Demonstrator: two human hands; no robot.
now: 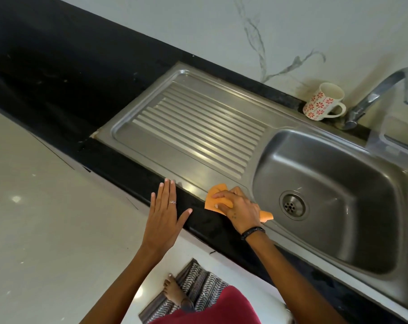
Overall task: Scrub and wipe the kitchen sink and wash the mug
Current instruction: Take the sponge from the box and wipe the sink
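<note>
The right hand [239, 208] presses an orange cloth [215, 195] flat against the front rim of the stainless steel sink [221, 127], its fingers bent over the cloth where the drainboard [193, 134] meets the black surface [86, 73]. The left hand [164, 212] lies open, fingers straight and together, resting on the front edge of the surface just beside the cloth and holding nothing. The floral mug [322, 101] stands upright at the back edge of the surface, near the base of the tap [371, 97] and well apart from both hands.

The cloth sits half on the rim and half over the front edge, so a hard stroke toward the person could probably drag it off and onto the floor. Wiping only the rim would leave the ribbed drainboard and the basin [338, 195] undone. A sweep toward the back could knock the mug into the basin.

The cloth's middle is hidden under the right hand, so whether it is folded cannot be told. Whether the steel is wet or soapy is hard to judge from the glare. The tap's spout and a clear container [394, 146] at the right edge are cut off.
</note>
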